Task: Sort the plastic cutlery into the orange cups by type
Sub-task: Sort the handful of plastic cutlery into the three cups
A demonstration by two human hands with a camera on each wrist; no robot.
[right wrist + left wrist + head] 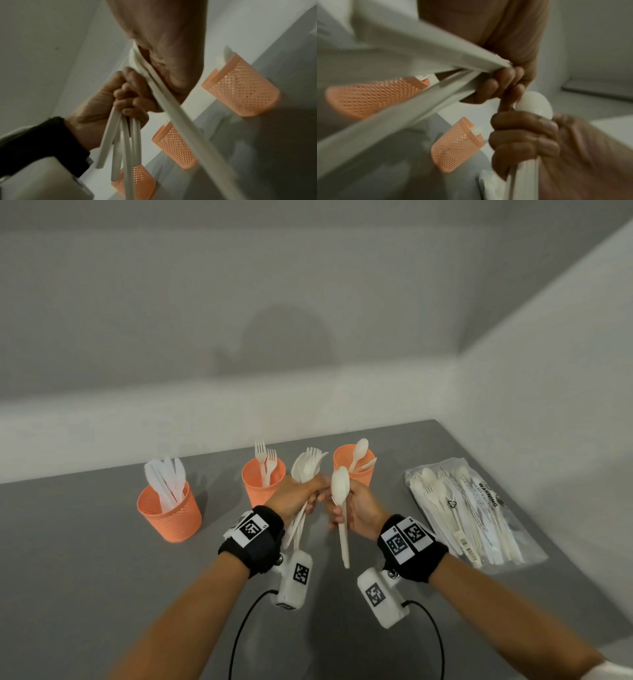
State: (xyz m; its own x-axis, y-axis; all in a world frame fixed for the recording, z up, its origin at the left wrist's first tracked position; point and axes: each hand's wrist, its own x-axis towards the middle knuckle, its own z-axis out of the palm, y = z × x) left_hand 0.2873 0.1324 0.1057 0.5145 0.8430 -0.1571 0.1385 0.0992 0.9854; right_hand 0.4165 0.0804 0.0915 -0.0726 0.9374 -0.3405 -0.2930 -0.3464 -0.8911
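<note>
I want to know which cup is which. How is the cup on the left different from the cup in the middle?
The left cup holds knives; the middle cup holds forks. The left cup is fuller, with several knives, while the middle cup shows only two forks. The left cup stands nearer the person, the middle cup farther back. Both are orange mesh cups standing upright on the grey table.

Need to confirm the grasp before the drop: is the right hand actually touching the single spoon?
Touching. The head view shows the right hand with its fingers curled round the handle of the spoon, bowl up; the left wrist view shows the same grip.
</note>
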